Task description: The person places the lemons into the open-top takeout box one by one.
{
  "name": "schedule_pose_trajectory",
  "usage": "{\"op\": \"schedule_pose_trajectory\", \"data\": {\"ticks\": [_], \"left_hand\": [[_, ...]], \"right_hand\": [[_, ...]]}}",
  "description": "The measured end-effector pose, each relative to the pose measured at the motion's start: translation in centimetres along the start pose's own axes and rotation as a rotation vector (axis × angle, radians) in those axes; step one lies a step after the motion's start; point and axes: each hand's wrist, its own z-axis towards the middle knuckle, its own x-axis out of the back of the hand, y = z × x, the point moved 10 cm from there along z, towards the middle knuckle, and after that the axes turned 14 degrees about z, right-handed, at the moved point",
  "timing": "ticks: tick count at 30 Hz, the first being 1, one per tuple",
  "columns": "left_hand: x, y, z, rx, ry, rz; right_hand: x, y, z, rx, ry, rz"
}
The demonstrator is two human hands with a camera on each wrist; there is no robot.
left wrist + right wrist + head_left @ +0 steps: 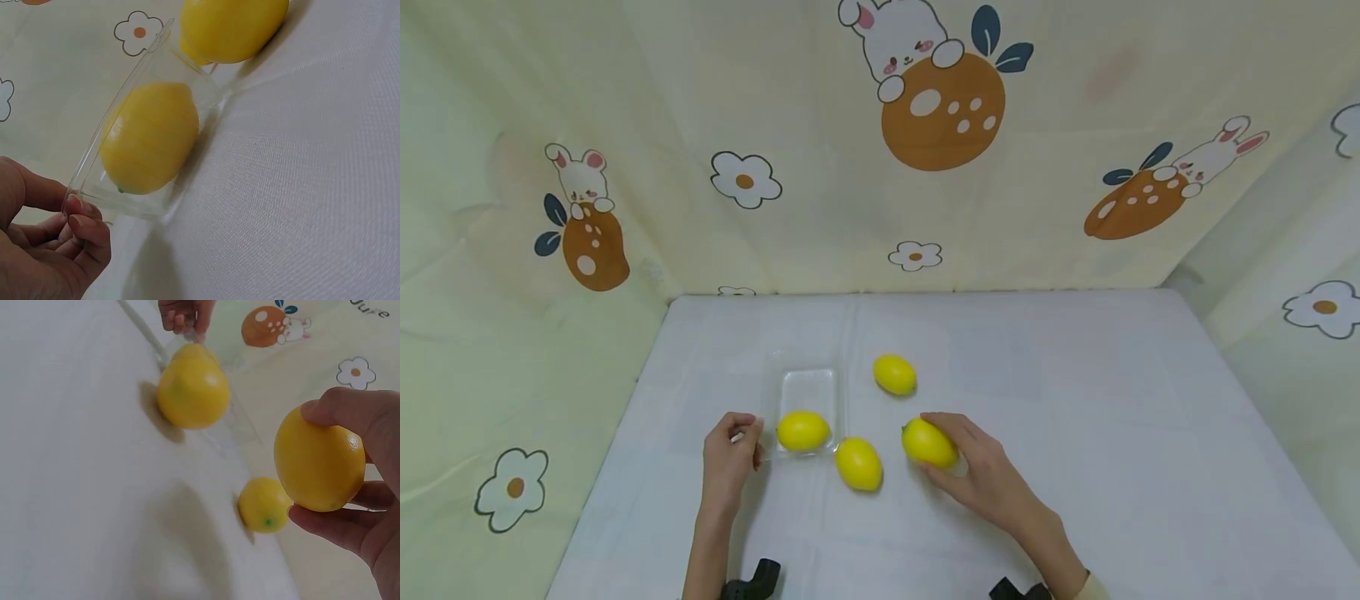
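Observation:
A clear plastic tray [808, 387] stands on the white table, with one lemon [802, 431] lying in its near end. My left hand [733, 450] pinches the tray's left rim between thumb and fingers, as the left wrist view [56, 237] also shows. In my right hand [988, 475] is a second lemon [319, 459], gripped between thumb and fingers and lifted off the cloth. Just right of the tray's near corner rests another lemon [859, 464]. One more lemon [895, 375] lies farther back, to the right of the tray.
White cloth covers the table [1075, 400]. A cream curtain [820, 225] printed with rabbits and flowers rises behind its back edge and at both sides. Black wrist mounts [752, 581] show at the bottom of the head view.

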Motion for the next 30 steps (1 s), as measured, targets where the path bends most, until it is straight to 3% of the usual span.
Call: {"op": "schedule_pose_trajectory", "data": {"ticks": [8,17,30], "left_hand": [[0.1,0.3,-0.1,-0.014,0.008,-0.021],[0.0,0.1,-0.1,-0.004,-0.001,-0.032],[0.1,0.0,0.0,0.015,-0.016,-0.043]], "right_hand": [[-0.9,-0.9,3.4,0.027,-0.037,0.054],[-4.8,-1.3,7.5,0.005,-0.135,0.122],[-12.3,1.6,13.9,-0.243,-0.311,0.240]]}}
